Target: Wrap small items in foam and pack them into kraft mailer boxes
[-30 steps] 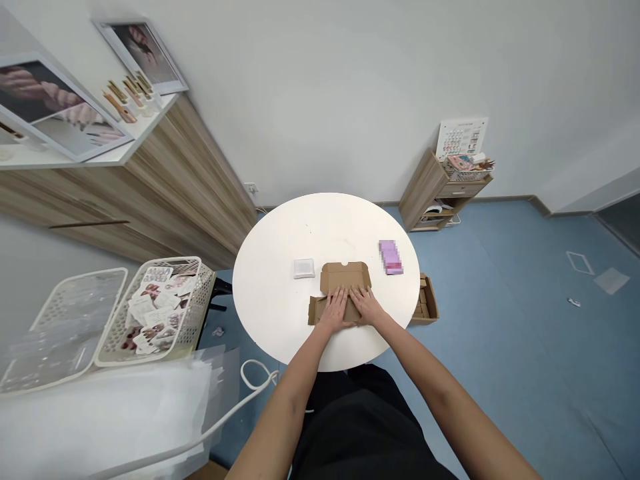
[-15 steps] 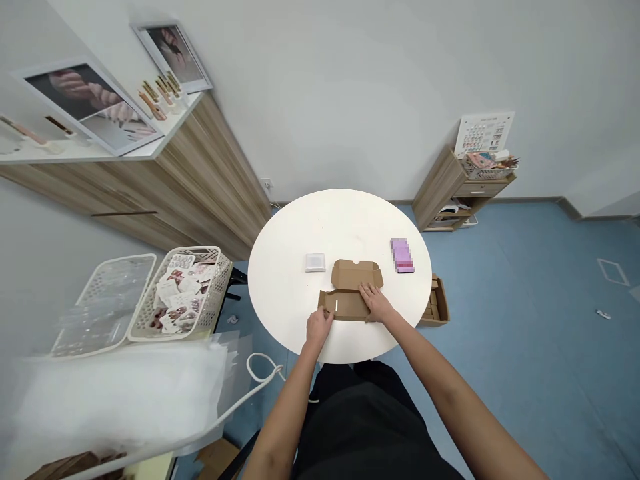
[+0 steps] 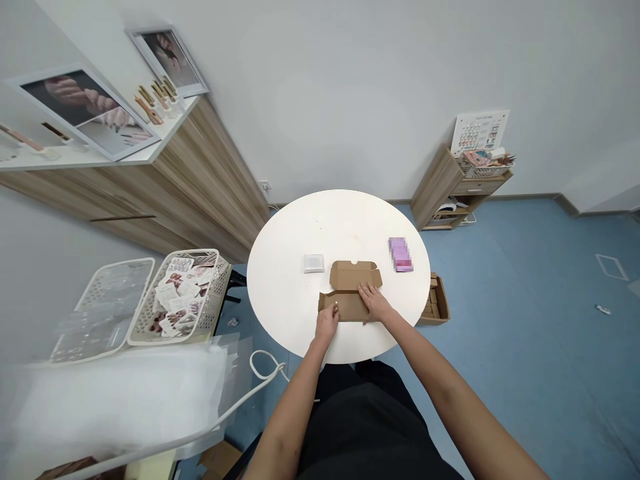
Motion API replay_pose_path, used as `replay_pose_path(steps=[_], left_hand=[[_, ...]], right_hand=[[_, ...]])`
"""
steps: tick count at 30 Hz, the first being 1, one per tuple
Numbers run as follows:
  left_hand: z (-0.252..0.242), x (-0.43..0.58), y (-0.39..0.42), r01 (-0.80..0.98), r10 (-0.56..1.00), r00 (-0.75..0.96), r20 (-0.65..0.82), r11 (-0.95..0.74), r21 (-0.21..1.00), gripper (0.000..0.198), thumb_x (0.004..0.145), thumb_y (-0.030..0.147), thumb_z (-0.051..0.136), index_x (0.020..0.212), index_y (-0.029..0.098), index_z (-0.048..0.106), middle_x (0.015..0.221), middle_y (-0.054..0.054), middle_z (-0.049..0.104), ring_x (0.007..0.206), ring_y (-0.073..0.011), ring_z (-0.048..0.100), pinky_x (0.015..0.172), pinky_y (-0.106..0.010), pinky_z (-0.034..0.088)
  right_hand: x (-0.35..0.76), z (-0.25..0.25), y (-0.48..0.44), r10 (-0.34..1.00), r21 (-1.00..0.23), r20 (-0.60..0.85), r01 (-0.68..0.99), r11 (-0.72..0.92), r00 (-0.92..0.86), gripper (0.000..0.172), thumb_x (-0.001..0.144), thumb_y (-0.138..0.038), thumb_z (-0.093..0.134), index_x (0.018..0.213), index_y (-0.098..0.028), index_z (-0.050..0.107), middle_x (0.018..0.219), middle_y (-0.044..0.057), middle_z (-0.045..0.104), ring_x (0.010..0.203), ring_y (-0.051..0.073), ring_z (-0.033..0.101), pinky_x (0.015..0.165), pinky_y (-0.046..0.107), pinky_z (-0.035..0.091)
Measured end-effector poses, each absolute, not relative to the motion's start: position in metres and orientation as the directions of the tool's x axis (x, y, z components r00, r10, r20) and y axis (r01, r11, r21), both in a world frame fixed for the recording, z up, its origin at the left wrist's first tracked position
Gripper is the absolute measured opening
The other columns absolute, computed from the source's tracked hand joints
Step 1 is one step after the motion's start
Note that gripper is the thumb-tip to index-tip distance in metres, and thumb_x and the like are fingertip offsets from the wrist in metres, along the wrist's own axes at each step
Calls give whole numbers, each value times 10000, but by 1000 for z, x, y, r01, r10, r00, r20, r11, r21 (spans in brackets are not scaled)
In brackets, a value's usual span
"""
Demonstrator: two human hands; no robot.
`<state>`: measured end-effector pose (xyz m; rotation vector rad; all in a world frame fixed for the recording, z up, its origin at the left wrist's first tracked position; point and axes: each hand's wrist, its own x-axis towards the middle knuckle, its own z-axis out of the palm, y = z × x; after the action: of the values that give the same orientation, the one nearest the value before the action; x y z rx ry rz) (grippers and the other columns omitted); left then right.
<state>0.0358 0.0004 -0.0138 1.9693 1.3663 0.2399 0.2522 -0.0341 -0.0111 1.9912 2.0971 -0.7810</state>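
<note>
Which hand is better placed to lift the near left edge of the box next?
Left, probably: the left hand is already at that edge of the flat cardboard box, its fingers against it. The right hand lies on the box further right.

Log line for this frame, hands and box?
left hand: fingers at near edge of box | right hand: flat on box | box: cardboard, open | table: under box

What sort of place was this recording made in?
Probably a nail-product workroom: framed photos of manicured nails, a colour swatch chart, and a basket of packaged nail sets.
</note>
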Motion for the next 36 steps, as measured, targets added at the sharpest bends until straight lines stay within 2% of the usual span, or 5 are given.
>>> replay_pose_path(steps=[8,15,22,26,36], left_hand=[[3,26,45,804,880,442,-172,-304,510,454,812,35,406,1216,191,542,1157,-87,625,1034,-205,611,868,-334,493],[0,51,43,808,834,497,-239,-344,479,164,842,116,500,854,212,632,860,-46,677,872,-214,636,762,-315,477],[3,51,29,808,872,465,-151,-349,474,252,844,86,451,980,198,630,1005,-87,633,1038,-239,574,905,-370,454],[0,24,20,839,980,195,-38,-146,524,399,799,148,517,1196,174,552,1200,-138,557,1127,-286,527,923,-431,444],[5,10,19,758,921,190,-340,83,647,196,850,210,473,726,191,623,688,-6,654,675,-157,607,602,-234,417]], right_hand=[[253,-15,-34,890,-277,-442,961,-17,-111,1437,453,-490,895,1554,-142,39,1612,168,81,1480,367,53,1204,453,100],[250,-9,-32,885,-241,-455,971,-15,-99,1411,462,-484,896,1553,-132,75,1612,164,99,1479,366,75,1205,447,105],[250,-5,-32,889,-242,-449,970,-19,-95,1391,472,-466,894,1552,-126,85,1609,167,107,1477,368,86,1203,447,119],[250,-5,-33,888,-243,-448,970,-12,-101,1390,479,-476,890,1553,-128,78,1611,158,106,1478,365,88,1205,444,113],[250,-8,-33,890,-269,-442,963,-12,-112,1405,470,-465,886,1551,-107,64,1610,166,79,1477,378,64,1204,461,103]])
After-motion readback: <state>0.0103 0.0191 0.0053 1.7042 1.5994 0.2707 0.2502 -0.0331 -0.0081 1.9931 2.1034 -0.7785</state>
